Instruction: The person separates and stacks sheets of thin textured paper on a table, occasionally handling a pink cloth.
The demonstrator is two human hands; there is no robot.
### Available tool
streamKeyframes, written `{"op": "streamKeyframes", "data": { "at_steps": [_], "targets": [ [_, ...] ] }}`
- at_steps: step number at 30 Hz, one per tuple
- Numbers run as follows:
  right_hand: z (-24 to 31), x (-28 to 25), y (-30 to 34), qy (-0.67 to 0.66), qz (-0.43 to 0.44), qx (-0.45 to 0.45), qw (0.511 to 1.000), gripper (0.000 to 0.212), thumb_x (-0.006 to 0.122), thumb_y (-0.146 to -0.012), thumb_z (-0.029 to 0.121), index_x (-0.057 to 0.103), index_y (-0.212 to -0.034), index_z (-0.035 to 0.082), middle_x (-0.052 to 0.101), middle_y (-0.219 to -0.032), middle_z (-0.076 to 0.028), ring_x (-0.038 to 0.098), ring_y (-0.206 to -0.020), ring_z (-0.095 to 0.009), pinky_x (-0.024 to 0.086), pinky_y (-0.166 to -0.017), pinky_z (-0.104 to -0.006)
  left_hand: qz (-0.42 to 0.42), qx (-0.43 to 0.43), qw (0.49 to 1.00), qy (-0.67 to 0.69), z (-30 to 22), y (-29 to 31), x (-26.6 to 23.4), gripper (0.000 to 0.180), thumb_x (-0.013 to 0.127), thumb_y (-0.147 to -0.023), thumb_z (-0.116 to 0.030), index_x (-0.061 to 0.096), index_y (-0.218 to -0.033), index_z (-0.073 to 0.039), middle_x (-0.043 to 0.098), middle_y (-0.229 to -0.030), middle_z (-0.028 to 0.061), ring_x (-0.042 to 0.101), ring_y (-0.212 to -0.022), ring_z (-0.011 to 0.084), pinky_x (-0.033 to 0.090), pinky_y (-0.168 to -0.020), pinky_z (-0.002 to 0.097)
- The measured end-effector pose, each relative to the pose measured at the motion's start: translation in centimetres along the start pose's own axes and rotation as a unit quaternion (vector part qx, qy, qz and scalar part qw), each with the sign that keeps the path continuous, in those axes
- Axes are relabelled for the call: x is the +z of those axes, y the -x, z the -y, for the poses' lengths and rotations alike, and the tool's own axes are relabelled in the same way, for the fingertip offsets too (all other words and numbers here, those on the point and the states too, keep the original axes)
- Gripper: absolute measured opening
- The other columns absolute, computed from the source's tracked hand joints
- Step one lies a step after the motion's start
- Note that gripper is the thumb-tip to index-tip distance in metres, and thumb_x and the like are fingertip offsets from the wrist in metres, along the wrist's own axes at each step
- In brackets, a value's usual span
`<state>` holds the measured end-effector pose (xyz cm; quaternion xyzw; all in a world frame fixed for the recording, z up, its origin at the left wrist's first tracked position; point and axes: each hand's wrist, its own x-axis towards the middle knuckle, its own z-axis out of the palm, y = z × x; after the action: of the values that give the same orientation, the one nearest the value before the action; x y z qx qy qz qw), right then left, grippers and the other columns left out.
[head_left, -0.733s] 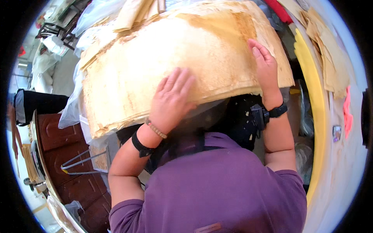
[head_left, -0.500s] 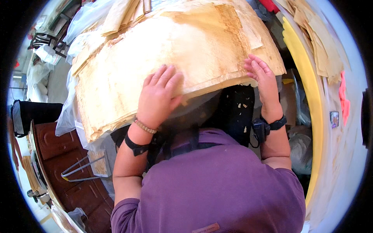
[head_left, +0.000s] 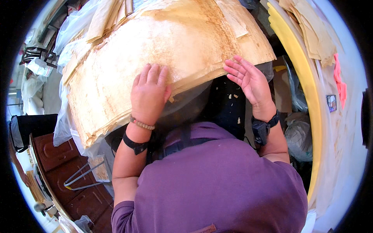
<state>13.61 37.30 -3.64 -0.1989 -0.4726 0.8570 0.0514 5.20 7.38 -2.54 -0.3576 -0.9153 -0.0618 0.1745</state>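
A broad stack of thin tan sheets (head_left: 186, 42), mottled with brown stains, spreads out in front of me; I cannot tell what they are made of. On its top, close to the near edge, my left hand (head_left: 149, 89) lies palm down with its fingers stretched out. My right hand (head_left: 249, 83) is at the near edge farther right, fingers spread and palm turned inward, with nothing held in it. Its fingertips are right by the edge; whether they touch it I cannot tell.
Folded tan sheets (head_left: 105, 19) lie at the far left over clear plastic. To the right runs a long yellow edge (head_left: 297, 81) beside a pale table with more tan sheets (head_left: 311, 33), a pink cloth (head_left: 339, 83) and a phone (head_left: 331, 103). Brown panelled furniture (head_left: 68, 167) stands lower left.
My left hand has shifted slightly left and settled flatter on the stack. My right hand has moved a little left and down, its fingers spreading wider. The view has shifted slightly.
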Motion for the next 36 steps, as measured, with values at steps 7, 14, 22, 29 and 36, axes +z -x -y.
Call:
{"op": "streamKeyframes", "data": {
  "at_steps": [7, 14, 22, 29, 36],
  "targets": [
    [-0.5, 2.0, 0.6, 0.092, 0.049, -0.040, 0.994, 0.034, 0.055, -0.105, 0.023, 0.063, -0.127, -0.002, 0.071, -0.121, -0.014, 0.069, -0.109, -0.023, 0.053, -0.098, -0.0343, -0.048, -0.051, 0.995, -0.064, -2.1, -1.8, 1.8, 0.049, 0.062, -0.087, -0.010, 0.058, -0.136, -0.013, 0.061, -0.130, 0.0114, 0.059, -0.124, 0.0314, 0.052, -0.098, 0.0407],
    [-3.0, 5.4, 1.4, 0.514, 0.196, -0.397, 0.734, 0.019, 0.069, -0.092, 0.014, 0.072, -0.107, 0.003, 0.073, -0.107, -0.012, 0.068, -0.105, -0.031, 0.053, -0.093, -0.0396, 0.042, 0.021, 0.993, -0.113, -4.4, -5.4, 2.2, 0.037, 0.061, -0.089, -0.018, 0.064, -0.126, -0.017, 0.067, -0.122, 0.0037, 0.067, -0.110, 0.0213, 0.059, -0.077, 0.0327],
    [-3.6, 6.8, 1.7, 0.629, 0.135, -0.436, 0.629, 0.026, 0.071, -0.085, 0.016, 0.070, -0.107, 0.003, 0.065, -0.119, -0.015, 0.061, -0.113, -0.032, 0.049, -0.096, -0.0420, -0.026, 0.027, 0.996, -0.082, -3.8, -6.1, 2.9, 0.032, 0.063, -0.086, -0.020, 0.067, -0.118, -0.020, 0.066, -0.093, 0.0000, 0.069, -0.085, 0.0188, 0.059, -0.063, 0.0323],
    [-4.5, 4.9, 2.1, 0.476, 0.133, -0.277, 0.824, 0.024, 0.068, -0.093, 0.019, 0.069, -0.108, 0.000, 0.072, -0.103, -0.012, 0.070, -0.091, -0.030, 0.054, -0.078, -0.0361, -0.065, 0.050, 0.989, -0.124, -4.5, -6.5, 2.7, 0.027, 0.061, -0.088, -0.021, 0.066, -0.115, -0.025, 0.062, -0.082, -0.0012, 0.067, -0.076, 0.0181, 0.055, -0.056, 0.0296],
    [-3.8, 3.6, 0.8, 0.105, 0.044, 0.052, 0.992, 0.039, 0.060, -0.102, 0.042, 0.068, -0.111, 0.004, 0.074, -0.101, -0.009, 0.073, -0.086, -0.019, 0.056, -0.073, -0.0285, -0.032, 0.030, 0.992, -0.121, -4.4, -6.6, 2.6, 0.025, 0.061, -0.089, -0.021, 0.069, -0.112, -0.028, 0.062, -0.082, 0.0006, 0.067, -0.078, 0.0195, 0.056, -0.057, 0.0321]
  ]
}}
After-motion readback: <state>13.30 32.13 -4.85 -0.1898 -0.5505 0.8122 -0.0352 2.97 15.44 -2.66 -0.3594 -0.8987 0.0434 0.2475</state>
